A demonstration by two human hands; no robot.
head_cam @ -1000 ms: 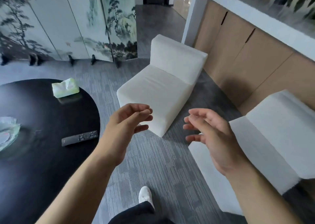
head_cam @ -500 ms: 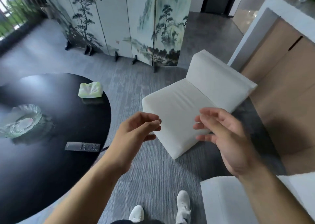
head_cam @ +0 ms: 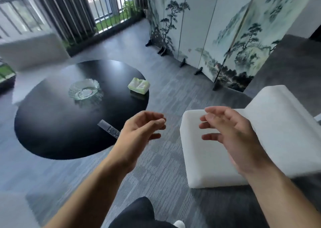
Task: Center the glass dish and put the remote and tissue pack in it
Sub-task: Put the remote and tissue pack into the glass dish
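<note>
A ribbed clear glass dish (head_cam: pixel 84 89) sits on the round black table (head_cam: pixel 52 123), toward its far side. A pale green tissue pack (head_cam: pixel 139 85) lies near the table's right edge. A dark remote (head_cam: pixel 108 128) lies at the near right edge, partly hidden behind my left hand (head_cam: pixel 139 132). That hand hovers in the air just right of the table, fingers loosely curled, holding nothing. My right hand (head_cam: pixel 231 132) is raised over the white seat, fingers apart and empty.
A white cushioned seat (head_cam: pixel 260 132) stands to the right of the table. A folding painted screen (head_cam: pixel 217 33) stands behind it. Dark railings and a window fill the far left. Grey carpet lies between me and the table. My dark trouser leg (head_cam: pixel 139 214) shows below.
The view has swung left, so the whole table with dish, tissue pack and remote has come toward the middle. Both hands stay raised and empty in front of me.
</note>
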